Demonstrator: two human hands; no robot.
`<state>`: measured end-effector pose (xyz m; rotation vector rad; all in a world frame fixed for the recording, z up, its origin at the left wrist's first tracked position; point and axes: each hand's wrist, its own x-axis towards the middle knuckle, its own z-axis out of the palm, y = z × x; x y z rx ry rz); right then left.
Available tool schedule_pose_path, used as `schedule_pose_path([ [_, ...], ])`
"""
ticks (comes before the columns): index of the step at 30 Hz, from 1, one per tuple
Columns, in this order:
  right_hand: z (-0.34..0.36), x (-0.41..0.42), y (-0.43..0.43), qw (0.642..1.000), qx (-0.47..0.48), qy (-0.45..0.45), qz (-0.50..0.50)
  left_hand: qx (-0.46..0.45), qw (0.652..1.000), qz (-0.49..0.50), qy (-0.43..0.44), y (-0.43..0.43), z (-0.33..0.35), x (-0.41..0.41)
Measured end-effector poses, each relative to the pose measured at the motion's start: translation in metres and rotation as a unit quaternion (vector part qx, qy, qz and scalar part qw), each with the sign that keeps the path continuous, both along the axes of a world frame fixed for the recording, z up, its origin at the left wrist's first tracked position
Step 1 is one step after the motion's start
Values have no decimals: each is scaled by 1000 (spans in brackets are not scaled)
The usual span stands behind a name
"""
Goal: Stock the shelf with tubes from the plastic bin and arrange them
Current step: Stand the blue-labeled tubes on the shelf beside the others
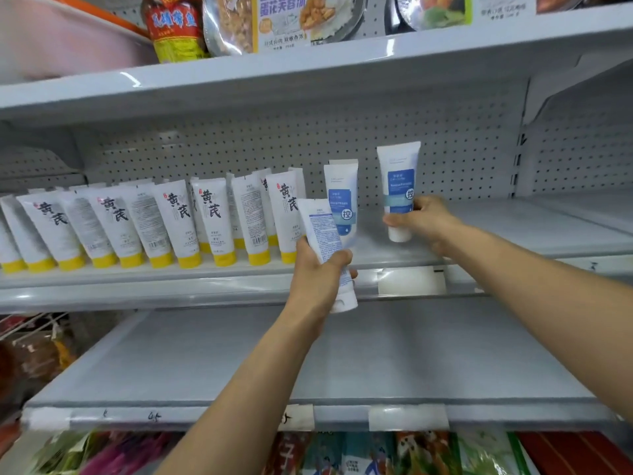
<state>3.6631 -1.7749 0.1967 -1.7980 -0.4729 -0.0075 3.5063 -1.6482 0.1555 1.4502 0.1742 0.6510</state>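
My left hand [317,272] grips a white tube with blue print [325,234], cap down, in front of the middle shelf [205,272]. Just behind it another white-and-blue tube [342,197] stands on the shelf, cap down. My right hand [423,219] holds a third white-and-blue tube [399,180] upright, slightly above the shelf surface, further right. To the left, a row of several white tubes with yellow caps [212,221] stands leaning along the shelf. The plastic bin is not in view.
The middle shelf runs bare [513,228] to the right of my right hand. The shelf below [376,354] holds nothing. Food packets [281,18] sit on the top shelf; more packets [411,454] lie at the bottom. A perforated back panel [445,138] closes the rear.
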Motion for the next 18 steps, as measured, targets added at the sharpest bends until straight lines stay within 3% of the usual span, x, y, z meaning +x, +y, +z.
schedule_pose_path([
  [4,0,15,4,995,-97,-9,9,7,1000,18,2,0,3,4],
  [18,1,37,18,987,-141,-70,12,6,997,75,3,-15,9,11],
])
